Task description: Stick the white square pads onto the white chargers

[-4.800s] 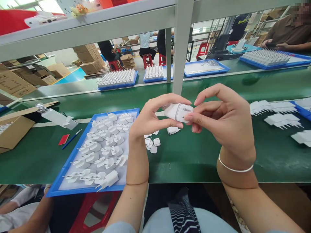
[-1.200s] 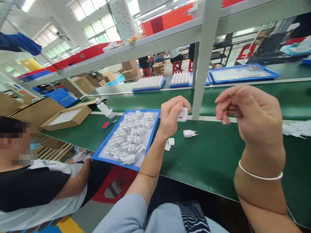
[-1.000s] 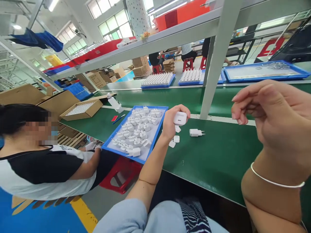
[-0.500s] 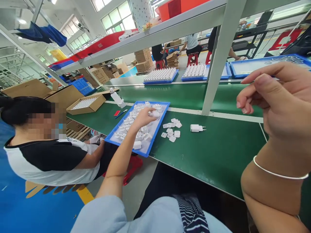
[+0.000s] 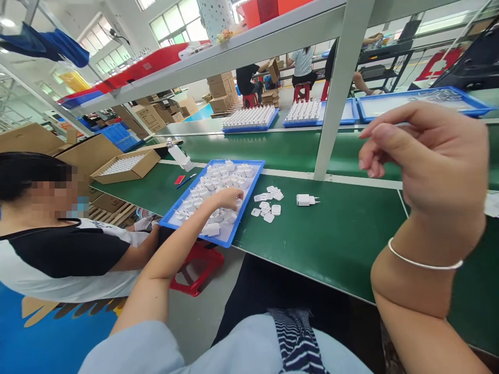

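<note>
My left hand (image 5: pixel 229 198) reaches into a blue-rimmed tray (image 5: pixel 249 205) of white plug chargers (image 5: pixel 198 192). Its fingers are bent down and closed at the tray's right side, among the chargers; what is between the fingertips is hidden. Raised over the right part of the green bench, my right hand (image 5: pixel 424 156) is loosely curled, with the index finger reaching out past the thumb and nothing visible in it. Between the hands lie several thin white square pieces (image 5: pixel 268 210) in two loose groups. A single white charger (image 5: pixel 307 200) lies on its side, prongs to the right.
A co-worker (image 5: pixel 78 254) sits at the left, near an open carton (image 5: pixel 130 169) of white parts. Behind the bench, blue trays (image 5: pixel 251 122) hold rows of white parts. A shelf post (image 5: pixel 331 114) rises from the bench. A white bottle (image 5: pixel 180 156) stands beyond the tray.
My left hand has moved nearer to me within the tray, off a charger it was touching farther back. The right hand keeps its loosely curled pose. The view has shifted slightly.
</note>
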